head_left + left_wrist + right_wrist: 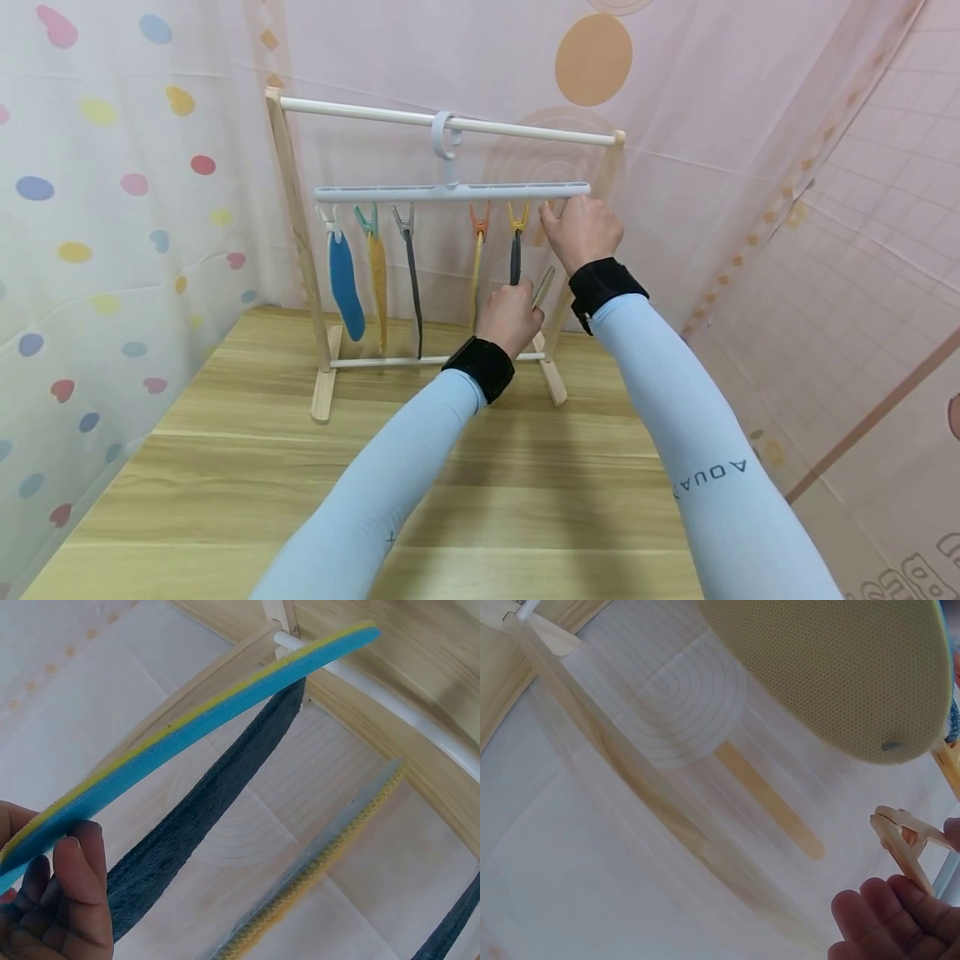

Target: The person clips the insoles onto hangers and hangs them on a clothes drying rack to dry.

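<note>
My left hand (512,319) grips a thin insole (187,724), blue on one face and yellow on the other. In the right wrist view its yellowish mesh end (832,675) stands just off the clothespin (904,844). My right hand (585,233) pinches that pale orange clothespin below the right end of the light-blue hanger (390,195); its tips are parted with nothing between them. Beside my left hand a dark insole (516,254) hangs from a yellow clothespin (518,218). A yellow-edged insole (476,279) hangs from an orange clothespin (479,221).
The hanger hooks over the white top bar (352,111) of a wooden rack (288,192) on the wood-grain table (225,467). Left of centre hang a blue insole (346,287), a yellow-orange insole (378,283) and a dark grey insole (413,287). Patterned curtains (135,242) stand behind.
</note>
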A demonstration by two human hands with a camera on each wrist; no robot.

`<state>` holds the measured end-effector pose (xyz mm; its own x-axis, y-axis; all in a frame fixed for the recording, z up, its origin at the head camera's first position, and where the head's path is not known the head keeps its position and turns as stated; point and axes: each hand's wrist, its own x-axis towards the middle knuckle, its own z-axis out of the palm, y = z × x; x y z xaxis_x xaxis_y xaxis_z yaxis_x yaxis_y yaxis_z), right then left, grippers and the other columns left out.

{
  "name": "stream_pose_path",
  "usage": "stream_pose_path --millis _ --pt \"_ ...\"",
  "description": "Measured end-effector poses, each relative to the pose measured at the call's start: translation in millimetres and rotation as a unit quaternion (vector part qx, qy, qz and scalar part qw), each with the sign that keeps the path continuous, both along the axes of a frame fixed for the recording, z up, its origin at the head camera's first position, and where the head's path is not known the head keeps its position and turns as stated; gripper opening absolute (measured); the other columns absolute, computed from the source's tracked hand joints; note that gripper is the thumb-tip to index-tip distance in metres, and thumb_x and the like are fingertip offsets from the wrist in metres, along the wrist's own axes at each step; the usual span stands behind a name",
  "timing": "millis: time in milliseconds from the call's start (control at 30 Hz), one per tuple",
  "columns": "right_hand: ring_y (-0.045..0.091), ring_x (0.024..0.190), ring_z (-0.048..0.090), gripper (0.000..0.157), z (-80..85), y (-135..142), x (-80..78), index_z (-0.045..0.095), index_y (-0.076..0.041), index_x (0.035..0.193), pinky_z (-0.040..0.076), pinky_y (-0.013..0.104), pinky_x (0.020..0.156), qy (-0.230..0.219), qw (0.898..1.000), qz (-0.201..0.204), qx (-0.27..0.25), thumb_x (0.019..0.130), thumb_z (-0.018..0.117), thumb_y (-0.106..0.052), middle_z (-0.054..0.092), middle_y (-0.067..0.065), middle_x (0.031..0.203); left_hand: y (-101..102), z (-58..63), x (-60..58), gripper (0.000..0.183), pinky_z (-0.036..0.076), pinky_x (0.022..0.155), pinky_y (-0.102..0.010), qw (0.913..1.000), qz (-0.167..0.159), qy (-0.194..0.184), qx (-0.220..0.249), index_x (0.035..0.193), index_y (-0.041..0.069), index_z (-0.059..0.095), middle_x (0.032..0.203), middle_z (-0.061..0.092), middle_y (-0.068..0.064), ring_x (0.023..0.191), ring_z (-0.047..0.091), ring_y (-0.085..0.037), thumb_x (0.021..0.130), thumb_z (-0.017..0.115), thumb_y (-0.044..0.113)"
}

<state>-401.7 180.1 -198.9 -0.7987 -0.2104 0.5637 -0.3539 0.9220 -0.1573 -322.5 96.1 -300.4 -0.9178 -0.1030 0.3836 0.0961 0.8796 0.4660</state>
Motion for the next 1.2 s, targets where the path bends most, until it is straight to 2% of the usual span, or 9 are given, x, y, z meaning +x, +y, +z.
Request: stream_pose_path --millis 300,633,933,1200 --pt "0.022 0.051 0.043 0.051 5.1 3.4 3.4 0.045 -0.01 0.059 0.027 0.031 0.042 0.01 1.0 0.006 0.011 0.099 0.055 -0.04 0.037 0.003 0.056 5.0 6.8 -3.8 0.012 0.049 0.057 -0.036 0.9998 0.015 0.001 0.009 0.089 0.005 0.061 0.071 0.062 -0.008 0.06 0.061 -0.021 0.093 0.065 0.015" --pt "0.02 0.049 0.04 0.053 9.4 3.2 7.3 0.043 -0.011 0.059 0.026 0.03 0.043 0.002 0.999 0.001 0.043 0.1 0.053 -0.042 0.034 0.001 0.056 8.4 9.9 -12.6 0.011 0.054 0.064 -0.038 0.9996 0.022 0.009 0.011 0.092 0.003 0.065 0.078 0.069 -0.011 0.069 0.067 -0.025 0.093 0.065 0.014" --pt "0.021 0.051 0.04 0.051 11.9 2.5 9.6 0.045 -0.011 0.06 0.027 0.03 0.044 -0.009 0.999 -0.003 0.053 0.099 0.053 -0.042 0.034 0.002 0.058 7.7 13.9 -16.2 0.009 0.051 0.057 -0.034 0.9995 0.024 0.0 0.021 0.092 0.004 0.065 0.076 0.067 -0.009 0.064 0.064 -0.021 0.094 0.064 0.012" --pt "0.02 0.05 0.038 0.049 14.0 1.4 13.9 0.047 -0.009 0.062 0.027 0.029 0.044 -0.014 0.999 0.006 0.049 0.099 0.055 -0.041 0.033 0.002 0.058 8.1 17.2 -20.5 0.01 0.054 0.061 -0.035 0.9994 0.03 0.003 0.017 0.094 0.003 0.065 0.081 0.069 -0.01 0.071 0.068 -0.024 0.095 0.063 0.013"
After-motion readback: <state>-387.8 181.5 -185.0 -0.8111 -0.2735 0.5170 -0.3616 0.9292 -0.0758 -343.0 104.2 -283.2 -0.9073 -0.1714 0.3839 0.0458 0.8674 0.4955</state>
